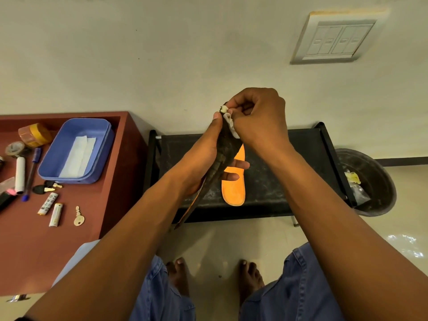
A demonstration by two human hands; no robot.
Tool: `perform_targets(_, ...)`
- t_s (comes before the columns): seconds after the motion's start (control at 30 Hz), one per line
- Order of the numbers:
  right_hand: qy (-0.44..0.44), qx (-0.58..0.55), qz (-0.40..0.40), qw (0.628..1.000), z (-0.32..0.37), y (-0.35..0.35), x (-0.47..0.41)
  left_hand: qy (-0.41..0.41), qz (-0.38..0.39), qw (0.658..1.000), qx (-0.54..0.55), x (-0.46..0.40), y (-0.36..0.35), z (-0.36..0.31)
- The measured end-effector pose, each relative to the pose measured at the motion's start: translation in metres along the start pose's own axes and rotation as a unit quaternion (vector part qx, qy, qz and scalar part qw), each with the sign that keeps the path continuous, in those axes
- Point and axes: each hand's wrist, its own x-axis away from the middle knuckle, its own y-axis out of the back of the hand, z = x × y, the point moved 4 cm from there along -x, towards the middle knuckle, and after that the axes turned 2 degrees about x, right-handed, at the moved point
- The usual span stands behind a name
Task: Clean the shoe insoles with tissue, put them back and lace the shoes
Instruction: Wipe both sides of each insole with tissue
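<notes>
My left hand (203, 158) grips a dark, dirty insole (222, 154) held edge-on above the black bench, thumb near its top end. My right hand (257, 117) pinches a crumpled white tissue (230, 122) against the insole's upper end. A second insole (234, 186), orange side up, lies flat on the black bench (289, 172) under my hands. No shoes or laces are in view.
A blue tray (97, 149) holding folded white tissue (78, 156) sits on the red-brown table (81, 228) at left, among tape rolls, pens, batteries and a key (78, 217). A black bin (370, 181) with rubbish stands at right. My bare feet are on the tiled floor below.
</notes>
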Motion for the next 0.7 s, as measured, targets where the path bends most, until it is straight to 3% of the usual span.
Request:
perform_targets(0.13,-0.021,0.031,-0.064,0.997,-0.011,0.008,-0.005,0.019,0.043,0.999,0.007,0.003,-0.005,-0.001)
perform_targets(0.23,-0.044,0.03,-0.07,0.996,-0.018,0.012,-0.008,0.024,0.071,0.997,0.027,0.005,-0.01,-0.001)
perform_targets(0.5,-0.133,-0.13,-0.102,0.977,-0.031,0.021,-0.012,0.051,0.099,0.978,0.177,-0.004,0.002,-0.004)
perform_targets(0.7,-0.166,-0.157,-0.075,0.971,-0.034,0.012,-0.012,0.087,-0.011,0.968,0.236,-0.023,0.034,-0.001)
